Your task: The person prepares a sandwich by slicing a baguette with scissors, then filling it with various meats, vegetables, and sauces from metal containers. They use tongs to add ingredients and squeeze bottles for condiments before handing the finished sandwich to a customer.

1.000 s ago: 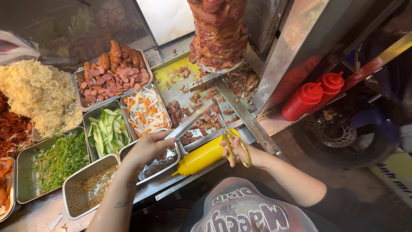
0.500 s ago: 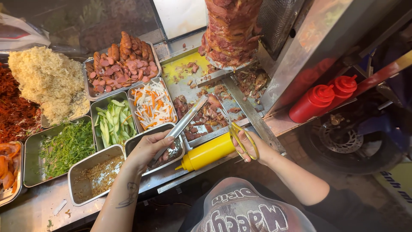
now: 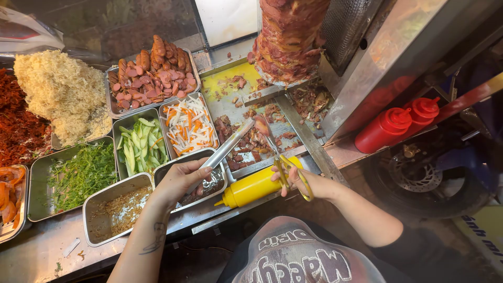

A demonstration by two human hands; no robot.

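- Left hand (image 3: 181, 181) closed on the metal tongs (image 3: 225, 149), tips at a meat piece (image 3: 260, 126) above the tray of cut meat (image 3: 251, 144).
- Right hand (image 3: 309, 186), fingers through the yellow-handled scissors (image 3: 280, 157), blades now nearer that piece than half a second ago.
- Both tools raised slightly toward the meat spit (image 3: 291, 39) since then; cutting looks about to happen, judging by the blades' position.
- Yellow squeeze bottle (image 3: 254, 186) lying on the tabletop (image 3: 42, 251) edge, between the wrists.

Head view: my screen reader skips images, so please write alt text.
A person's left hand holds metal tongs and the right hand yellow-handled scissors over chopped meat, beside trays of vegetables and a yellow squeeze bottle.
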